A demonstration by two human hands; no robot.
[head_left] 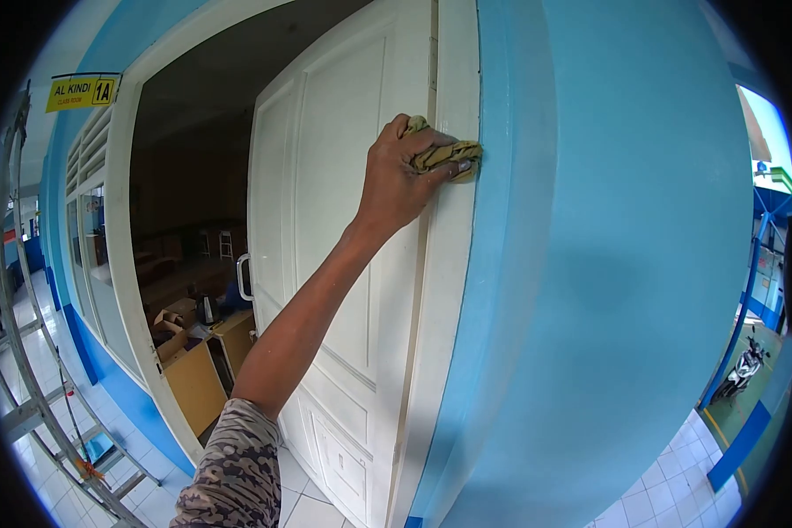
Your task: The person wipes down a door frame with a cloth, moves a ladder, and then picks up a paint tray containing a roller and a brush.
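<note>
My left hand [405, 172] is closed around a crumpled olive-yellow cloth [449, 158]. The cloth is pressed against the white door frame [453, 264], close to its border with the blue wall. Behind my forearm stands a white panelled door [334, 176], swung inward, with a metal pull handle [245, 277] at its far edge. A camouflage sleeve [238, 466] covers my upper arm. My right hand is out of view.
A light blue wall [625, 264] fills the right side. An aluminium ladder [40, 387] stands at the left, below a yellow class sign [83, 92]. Through the doorway are boxes [174, 321] and a wooden cabinet [194, 383]. A motorcycle [746, 365] is parked far right.
</note>
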